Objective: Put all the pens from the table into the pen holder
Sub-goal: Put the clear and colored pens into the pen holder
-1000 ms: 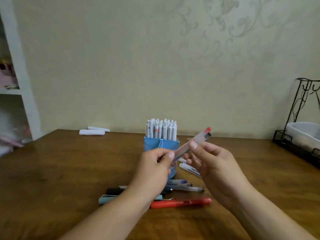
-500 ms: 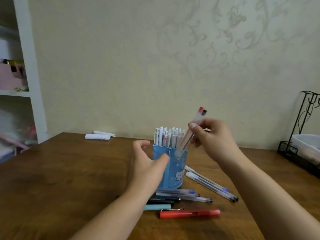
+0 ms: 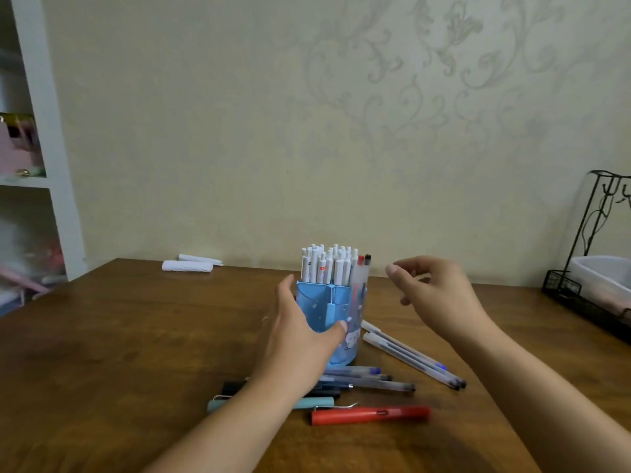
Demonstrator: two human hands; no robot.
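Observation:
A blue pen holder (image 3: 327, 302) stands mid-table, packed with several white pens (image 3: 326, 268); two clear pens with a red and a black cap (image 3: 362, 268) stand at its right side. My left hand (image 3: 300, 332) wraps the holder's front left. My right hand (image 3: 433, 295) hovers just right of the holder, fingers apart, holding nothing. On the table lie a red pen (image 3: 370, 414), a teal pen (image 3: 316, 402), a black pen (image 3: 232, 387), several clear pens (image 3: 372, 380) in front, and clear pens (image 3: 409, 356) to the right.
The wooden table (image 3: 136, 336) meets a wall at the back. Two white rolled items (image 3: 187, 265) lie at the back left. A black wire rack with a white tray (image 3: 601, 285) stands at the right edge. White shelving (image 3: 44, 148) is on the left.
My right hand carried the two clear pens up to the holder, dropped them in and let go. My left hand left the pens and took hold of the holder.

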